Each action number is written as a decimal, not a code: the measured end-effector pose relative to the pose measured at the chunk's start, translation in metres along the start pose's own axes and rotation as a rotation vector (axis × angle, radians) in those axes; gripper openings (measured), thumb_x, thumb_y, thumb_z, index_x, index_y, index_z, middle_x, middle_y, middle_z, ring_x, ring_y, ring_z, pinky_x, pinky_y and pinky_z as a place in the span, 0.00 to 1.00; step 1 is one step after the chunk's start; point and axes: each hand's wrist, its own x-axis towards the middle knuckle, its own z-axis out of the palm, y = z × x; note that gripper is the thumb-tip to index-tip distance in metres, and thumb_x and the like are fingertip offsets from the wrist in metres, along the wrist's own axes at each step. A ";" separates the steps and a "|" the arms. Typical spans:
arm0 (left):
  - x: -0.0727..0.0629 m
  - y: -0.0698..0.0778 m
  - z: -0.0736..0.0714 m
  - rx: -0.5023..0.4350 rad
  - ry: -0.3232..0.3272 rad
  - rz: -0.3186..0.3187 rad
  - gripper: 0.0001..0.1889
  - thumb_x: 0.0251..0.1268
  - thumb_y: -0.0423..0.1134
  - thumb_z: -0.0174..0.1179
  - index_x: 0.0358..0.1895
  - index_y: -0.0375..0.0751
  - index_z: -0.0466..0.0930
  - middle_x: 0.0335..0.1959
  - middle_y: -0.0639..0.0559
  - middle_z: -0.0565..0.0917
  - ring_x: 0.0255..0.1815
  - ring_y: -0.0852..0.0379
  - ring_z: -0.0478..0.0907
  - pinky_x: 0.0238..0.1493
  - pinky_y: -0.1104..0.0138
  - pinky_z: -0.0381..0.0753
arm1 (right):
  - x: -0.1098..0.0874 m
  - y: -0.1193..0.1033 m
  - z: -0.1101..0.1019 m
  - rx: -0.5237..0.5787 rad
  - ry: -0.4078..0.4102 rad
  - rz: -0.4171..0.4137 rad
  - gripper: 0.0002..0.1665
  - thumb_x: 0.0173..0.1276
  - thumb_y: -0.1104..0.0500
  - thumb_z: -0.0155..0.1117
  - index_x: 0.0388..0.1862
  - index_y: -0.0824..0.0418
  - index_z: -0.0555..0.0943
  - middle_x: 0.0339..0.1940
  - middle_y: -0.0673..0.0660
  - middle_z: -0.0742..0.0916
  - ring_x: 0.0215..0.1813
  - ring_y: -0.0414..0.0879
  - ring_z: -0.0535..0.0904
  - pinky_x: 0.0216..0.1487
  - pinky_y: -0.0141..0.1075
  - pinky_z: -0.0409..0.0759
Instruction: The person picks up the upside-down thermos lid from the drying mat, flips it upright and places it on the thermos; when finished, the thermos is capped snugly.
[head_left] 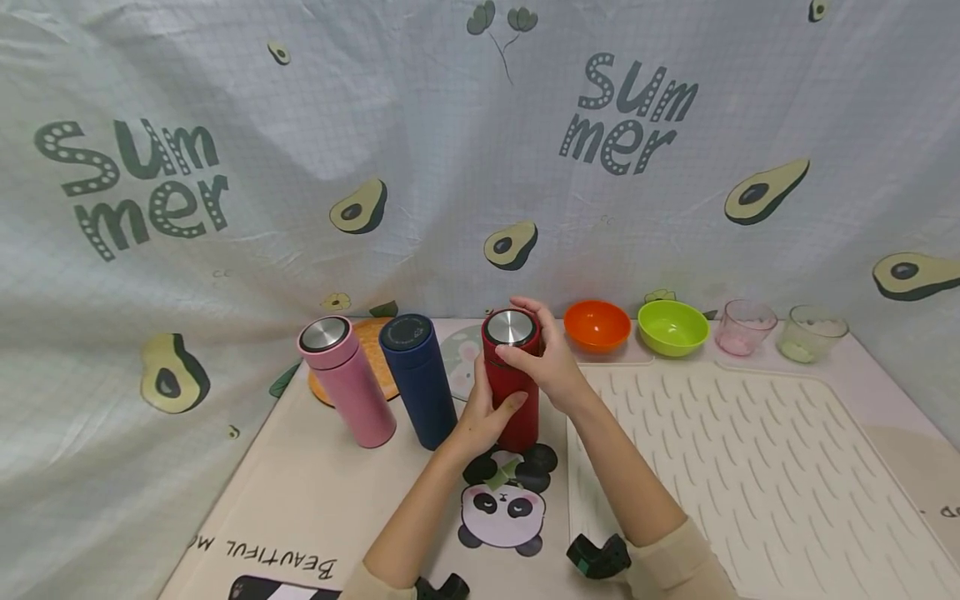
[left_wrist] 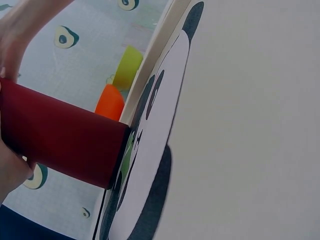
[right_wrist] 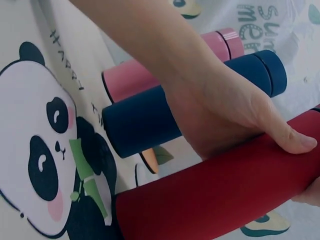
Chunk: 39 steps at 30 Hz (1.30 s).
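Note:
A red thermos (head_left: 517, 408) with a steel-topped lid (head_left: 510, 327) stands upright at the middle of the table, its base by a panda print. My left hand (head_left: 483, 421) grips its body from the left, the thumb across the front. Higher up, my right hand (head_left: 551, 358) holds the lid from the right, with the thumb in front and fingers behind. In the right wrist view the left hand (right_wrist: 225, 102) wraps the red body, while little of the right hand shows. Left of it stand a blue thermos (head_left: 420, 387) and a pink thermos (head_left: 356, 392), both untouched.
An orange bowl (head_left: 597, 327), a green bowl (head_left: 672, 328), a pink glass (head_left: 745, 327) and a greenish glass (head_left: 812, 333) line the back right. A cream ridged mat (head_left: 720, 467) covers the table's right side. Behind everything hangs a printed curtain (head_left: 450, 150).

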 end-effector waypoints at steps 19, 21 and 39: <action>-0.001 -0.001 0.000 -0.002 0.007 0.014 0.38 0.64 0.31 0.52 0.68 0.34 0.33 0.61 0.32 0.61 0.61 0.41 0.62 0.60 0.53 0.65 | 0.000 0.002 0.000 0.012 0.009 -0.018 0.34 0.58 0.63 0.59 0.64 0.66 0.61 0.55 0.66 0.73 0.51 0.51 0.72 0.52 0.39 0.75; 0.000 -0.001 0.000 0.000 0.005 0.005 0.38 0.65 0.31 0.52 0.68 0.35 0.33 0.62 0.34 0.60 0.62 0.42 0.62 0.60 0.54 0.64 | 0.000 0.002 0.002 0.003 0.032 -0.006 0.38 0.55 0.63 0.64 0.63 0.64 0.60 0.54 0.63 0.73 0.51 0.50 0.72 0.50 0.39 0.76; 0.001 -0.001 0.001 0.010 0.010 0.028 0.38 0.65 0.34 0.53 0.67 0.31 0.34 0.59 0.30 0.62 0.59 0.39 0.64 0.59 0.53 0.66 | 0.001 0.000 0.001 0.034 0.013 0.003 0.35 0.57 0.60 0.50 0.65 0.69 0.59 0.54 0.64 0.73 0.52 0.49 0.70 0.54 0.38 0.71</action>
